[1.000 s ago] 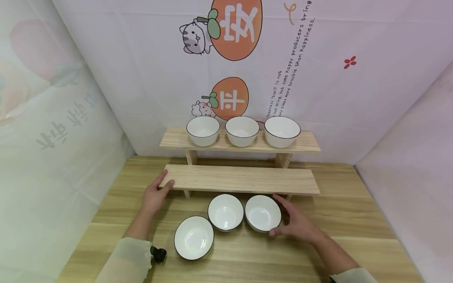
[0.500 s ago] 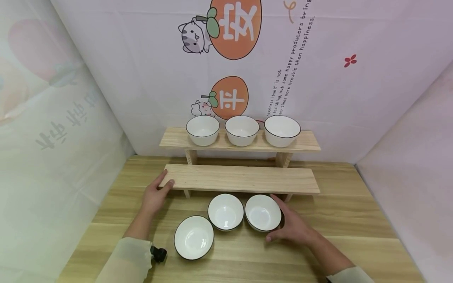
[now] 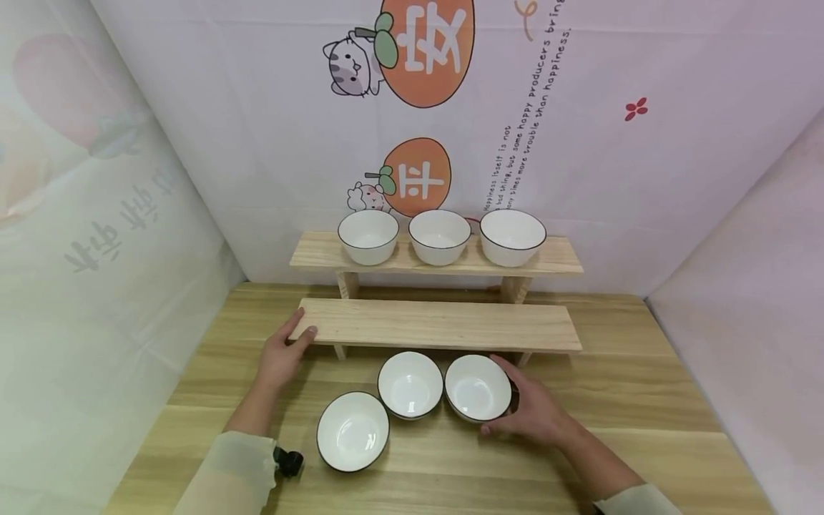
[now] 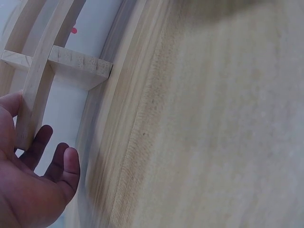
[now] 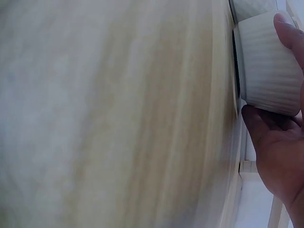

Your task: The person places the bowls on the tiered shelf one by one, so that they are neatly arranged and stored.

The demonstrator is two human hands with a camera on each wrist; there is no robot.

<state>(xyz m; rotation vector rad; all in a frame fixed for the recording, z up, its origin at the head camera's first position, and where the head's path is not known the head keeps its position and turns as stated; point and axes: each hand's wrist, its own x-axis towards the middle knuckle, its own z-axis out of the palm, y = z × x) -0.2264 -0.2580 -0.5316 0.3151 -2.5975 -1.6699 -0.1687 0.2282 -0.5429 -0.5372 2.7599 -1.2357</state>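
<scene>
bowls (image 3: 440,239) are set out on table (image 3: 483,479) and shelf (image 3: 315,250). the shelf's lower board (image 3: 438,323) is gripped at its left end by the left hand (image 3: 282,357); a light, steady hold should suffice. on the table before that board, the right bowl (image 3: 478,390) is clasped by the right hand (image 3: 539,413), thumb and fingers curled round its wall. pressure is best shared evenly, so that the middle bowl (image 3: 410,386), just beside, is not knocked.
</scene>
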